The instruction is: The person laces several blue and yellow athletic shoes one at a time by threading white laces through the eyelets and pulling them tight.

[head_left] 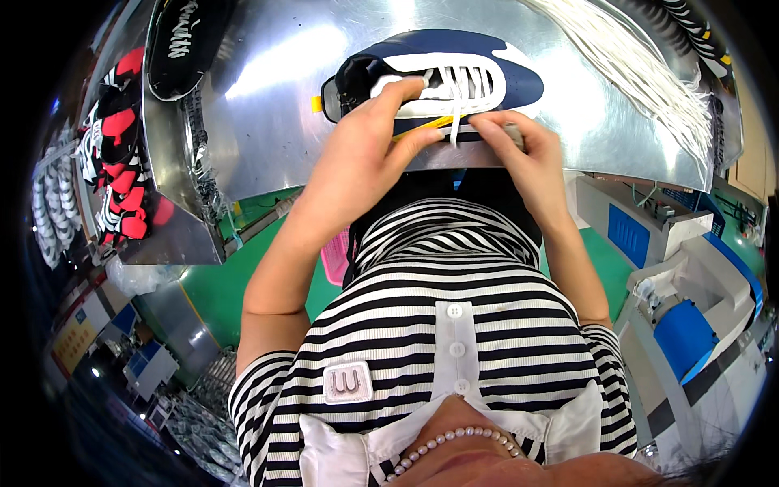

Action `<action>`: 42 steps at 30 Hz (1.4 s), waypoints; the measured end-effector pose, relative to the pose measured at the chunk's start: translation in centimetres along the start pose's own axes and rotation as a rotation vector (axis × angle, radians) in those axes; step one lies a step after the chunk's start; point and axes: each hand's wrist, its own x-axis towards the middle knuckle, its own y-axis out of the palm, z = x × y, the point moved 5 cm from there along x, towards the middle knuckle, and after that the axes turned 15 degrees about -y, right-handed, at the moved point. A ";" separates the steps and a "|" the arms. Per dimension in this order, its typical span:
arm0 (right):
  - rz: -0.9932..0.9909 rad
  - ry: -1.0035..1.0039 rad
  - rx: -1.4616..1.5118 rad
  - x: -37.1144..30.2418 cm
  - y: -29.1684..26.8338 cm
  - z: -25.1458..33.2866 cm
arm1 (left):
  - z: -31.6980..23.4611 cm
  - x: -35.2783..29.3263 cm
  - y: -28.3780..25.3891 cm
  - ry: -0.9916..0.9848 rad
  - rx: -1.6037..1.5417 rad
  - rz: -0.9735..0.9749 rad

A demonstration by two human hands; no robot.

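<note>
So the shoe [466,65] sits on the shiny metal table [272,122], close to the near edge, toe to the right and heel to the left. It's mostly navy blue, with a smooth rounded toe and a white patch on the far side of it. The panel around the lacing is white too, and white laces [475,79] run across it in neat rungs, with one strand dropping over the near side. Collar looks black and kinda puffy, and there's a bright yellow tab [316,104] poking out at the heel. A thin yellow strip [434,123] shows along the near side, partly behind the fingers.

Left hand [365,142] is on the near side by the heel half, one finger bent over the opening and the thumb by the loose strand. Honestly can't tell if it's gripping the shoe or just resting there. Right hand [527,150] is just right of that strand, thumb and finger curled close together, but I can't make out whether there's lace pinched in there.

A fat bundle of white laces [633,73] lies far right, and a black shoe [182,45] sits far left.
</note>
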 end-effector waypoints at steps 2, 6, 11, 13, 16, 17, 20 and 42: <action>0.082 0.030 -0.050 0.7 1.2 0.2 | 0.1 -0.2 0.5 -0.004 0.063 -0.031; 0.055 0.112 0.151 1.2 2.2 0.0 | 1.0 0.6 0.7 -0.049 -0.026 -0.020; -0.049 -0.095 0.102 2.2 2.3 0.0 | 0.5 0.9 0.7 0.005 0.003 -0.032; -0.059 -0.147 0.020 2.2 2.5 0.3 | 0.5 1.2 1.0 0.003 0.032 -0.069; -0.048 -0.139 0.003 2.3 2.5 -0.1 | 0.6 1.3 1.5 -0.015 0.073 -0.150; -0.041 -0.152 -0.013 2.2 2.5 0.2 | 0.4 1.2 1.5 -0.006 0.080 -0.172; 0.022 -0.164 -0.070 1.0 2.4 1.5 | 0.5 0.9 1.6 0.034 0.073 -0.230; 0.322 -0.122 -0.523 1.4 0.3 3.1 | 0.1 0.3 2.5 0.219 0.074 -0.252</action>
